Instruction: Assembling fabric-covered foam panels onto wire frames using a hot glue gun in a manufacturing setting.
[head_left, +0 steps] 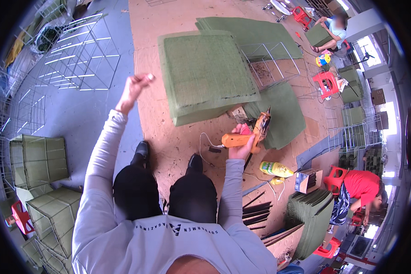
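Note:
A large green fabric-covered box point(205, 68) rests on the cardboard in front of me, a dark line running along its near edge. My left hand point(133, 91) is raised beside the box's left side, apart from it. Its fingers are pinched; something whitish shows at their tips, too small to name. Right of the box's near corner, my right hand point(243, 150) is closed around an orange glue gun point(261, 128). The gun's dark-smeared front end points away from me, and a white cord trails from it.
Green sheets point(281, 114) lie right of the box, with a bare wire frame point(271, 61) behind. More wire frames point(80, 57) stand at left. A yellow bottle point(276, 169) and dark strips point(255, 211) are near my right. Two other people point(363, 185) sit at right.

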The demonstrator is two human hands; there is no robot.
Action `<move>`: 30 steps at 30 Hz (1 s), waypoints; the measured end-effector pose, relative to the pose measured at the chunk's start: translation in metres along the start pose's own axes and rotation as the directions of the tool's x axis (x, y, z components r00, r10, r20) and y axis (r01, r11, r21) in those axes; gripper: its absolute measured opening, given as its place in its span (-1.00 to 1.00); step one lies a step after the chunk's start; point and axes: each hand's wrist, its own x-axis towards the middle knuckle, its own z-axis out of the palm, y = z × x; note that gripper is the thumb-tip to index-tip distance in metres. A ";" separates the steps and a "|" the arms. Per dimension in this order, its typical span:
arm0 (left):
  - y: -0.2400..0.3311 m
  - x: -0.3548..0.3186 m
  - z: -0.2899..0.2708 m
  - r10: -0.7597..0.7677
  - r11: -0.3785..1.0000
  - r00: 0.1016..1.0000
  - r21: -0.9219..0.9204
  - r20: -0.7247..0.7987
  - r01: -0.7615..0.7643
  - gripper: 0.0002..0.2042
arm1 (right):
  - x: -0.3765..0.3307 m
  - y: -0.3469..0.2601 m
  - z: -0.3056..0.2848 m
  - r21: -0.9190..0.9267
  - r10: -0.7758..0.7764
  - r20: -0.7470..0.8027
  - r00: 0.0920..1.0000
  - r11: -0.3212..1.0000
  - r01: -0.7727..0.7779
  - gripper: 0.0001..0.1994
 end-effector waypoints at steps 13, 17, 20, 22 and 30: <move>0.015 0.183 0.014 0.149 0.676 0.979 0.708 0.141 -0.205 -0.59 | 0.003 0.053 0.034 0.135 0.085 0.166 0.982 0.985 -0.108 -0.34; 0.012 0.126 -0.006 0.112 0.800 0.993 0.588 0.047 -0.119 -0.61 | 0.019 0.043 0.026 0.159 0.088 0.138 0.987 0.981 -0.109 -0.35; 0.010 0.043 -0.017 0.028 0.902 0.974 0.427 -0.224 0.072 -0.58 | 0.054 0.034 0.047 -0.021 -0.007 0.121 0.993 1.000 0.009 -0.40; -0.001 -0.014 -0.026 0.008 0.951 0.963 0.301 -0.268 0.076 -0.56 | 0.085 0.031 0.055 0.010 -0.018 0.183 0.983 1.000 0.016 -0.37; 0.031 -0.114 0.007 0.254 0.804 0.886 0.594 -0.389 0.030 -0.40 | 0.092 -0.022 0.056 -0.229 -0.002 0.104 0.995 0.973 0.026 -0.48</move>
